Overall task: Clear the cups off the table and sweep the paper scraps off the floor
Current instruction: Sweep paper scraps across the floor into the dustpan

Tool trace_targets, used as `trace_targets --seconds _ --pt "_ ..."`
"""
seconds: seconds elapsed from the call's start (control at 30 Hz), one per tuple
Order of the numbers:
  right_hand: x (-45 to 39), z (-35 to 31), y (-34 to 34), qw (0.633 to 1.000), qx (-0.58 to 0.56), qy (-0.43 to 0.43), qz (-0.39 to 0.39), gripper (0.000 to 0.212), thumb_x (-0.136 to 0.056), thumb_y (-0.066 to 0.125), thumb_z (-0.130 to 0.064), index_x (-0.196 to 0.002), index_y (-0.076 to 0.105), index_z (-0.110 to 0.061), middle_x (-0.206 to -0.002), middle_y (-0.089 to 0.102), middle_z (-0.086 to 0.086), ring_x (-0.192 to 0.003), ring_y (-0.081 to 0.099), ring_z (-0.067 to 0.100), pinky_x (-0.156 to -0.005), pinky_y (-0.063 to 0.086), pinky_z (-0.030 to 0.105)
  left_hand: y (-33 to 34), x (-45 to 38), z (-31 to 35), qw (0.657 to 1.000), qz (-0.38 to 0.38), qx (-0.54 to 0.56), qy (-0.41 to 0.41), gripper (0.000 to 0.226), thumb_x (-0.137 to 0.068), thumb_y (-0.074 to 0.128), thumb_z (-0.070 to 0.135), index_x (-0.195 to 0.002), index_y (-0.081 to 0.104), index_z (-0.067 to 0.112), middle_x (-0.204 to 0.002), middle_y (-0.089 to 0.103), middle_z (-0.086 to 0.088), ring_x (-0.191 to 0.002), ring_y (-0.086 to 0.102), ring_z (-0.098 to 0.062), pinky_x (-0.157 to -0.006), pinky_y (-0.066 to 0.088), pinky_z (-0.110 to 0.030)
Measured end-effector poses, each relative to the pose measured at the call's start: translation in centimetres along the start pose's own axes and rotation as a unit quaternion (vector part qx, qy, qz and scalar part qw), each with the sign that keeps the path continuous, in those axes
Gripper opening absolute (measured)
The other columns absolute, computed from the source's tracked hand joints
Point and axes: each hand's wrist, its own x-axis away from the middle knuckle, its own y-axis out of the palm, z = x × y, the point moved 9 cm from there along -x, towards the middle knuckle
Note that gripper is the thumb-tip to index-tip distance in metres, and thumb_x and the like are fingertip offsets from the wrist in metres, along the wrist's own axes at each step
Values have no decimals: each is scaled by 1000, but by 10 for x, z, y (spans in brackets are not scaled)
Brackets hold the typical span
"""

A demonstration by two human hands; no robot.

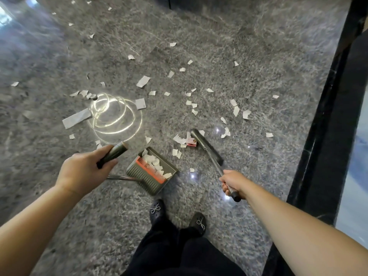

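My left hand (85,172) is wrapped around the top of the dustpan handle (113,153), and my right hand (232,182) grips the broom handle (213,162) near its end. Between my hands sits one olive dustpan (153,172) with an orange comb strip, its mouth holding a small heap of white scraps (154,163), too bunched to count. Just ahead of my right hand the single broom head (207,146) rests on the floor (258,56), with a pink-and-white wrapper (191,142) and a few torn bits touching its left side. Beyond both hands the grey speckled floor is littered with several dozen white paper scraps (143,81), mostly small ragged pieces, plus one long strip (76,118) ahead of my left hand. My two black shoes (157,212) stand below the dustpan.
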Motion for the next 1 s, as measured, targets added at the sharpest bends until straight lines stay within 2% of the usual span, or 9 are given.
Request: trace_targets --seconds 0.07,0.13,0.23,0.4,0.6,0.77,0.83,0.93,1.0 --pt "-2 -7 14 1000 13 -6 -6 19 -94 33 4 -100 44 -10 -56 38 5 -44 35 14 -34 31 18 3 -7 -3 1000 -3 0 6 38 -81 75 31 -118 68 27 -78 72 -9 -74 67 -35 -68 50 -38" --pt "0 -13 28 1000 26 -13 -8 29 -94 36 4 -117 47 -10 -57 39 6 -46 36 15 -36 32 19 5 -15 -7 1000 -8 -2 16 40 -83 73 36 -121 67 28 -79 72 -7 -76 67 -33 -70 51 -38" --pt "9 -15 47 998 51 -15 -13 42 -95 38 2 -137 37 -2 -60 41 7 -47 37 14 -37 32 21 8 -30 -14 999 -30 1 12 42 -85 67 43 -125 63 31 -81 72 -5 -79 66 -32 -71 51 -36" --pt "31 -21 84 995 79 -15 -57 46 -95 36 3 -141 34 -2 -67 40 6 -47 39 11 -36 34 21 13 -60 -13 998 -57 -18 15 48 -88 58 51 -134 54 35 -90 71 -4 -85 65 -29 -69 46 -32" --pt "54 -33 125 984 122 -20 -129 45 -95 39 2 -139 39 -4 -66 43 4 -42 39 7 -37 36 18 11 -73 -9 997 -65 -22 24 49 -90 55 50 -136 52 34 -89 70 -6 -85 64 -30 -72 50 -34" --pt "63 -26 131 984 102 3 -144 62 -95 43 0 -151 23 -16 -64 49 2 -42 44 5 -40 39 19 9 -70 -13 998 -57 -4 41 46 -89 58 48 -133 56 32 -88 71 -4 -83 65 -29 -71 49 -32" --pt "61 -18 131 984 86 32 -156 55 -95 45 -3 -146 28 -13 -62 51 1 -44 47 6 -42 41 19 8 -67 -20 998 -56 3 35 48 -89 59 48 -134 55 32 -90 72 -3 -84 66 -28 -72 49 -32" --pt "60 -11 136 978 32 99 -178 19 -93 46 0 -113 46 0 -65 56 8 -46 53 10 -42 45 19 7 -65 -29 998 -48 15 32 48 -88 61 47 -133 55 33 -86 72 -1 -79 66 -26 -69 51 -32" --pt "57 -10 138 980 0 121 -158 14 -91 45 6 -102 50 -1 -67 58 11 -47 56 11 -41 45 17 9 -64 -31 998 -45 12 38 45 -88 61 48 -130 58 33 -84 71 1 -75 65 -26 -66 49 -31"
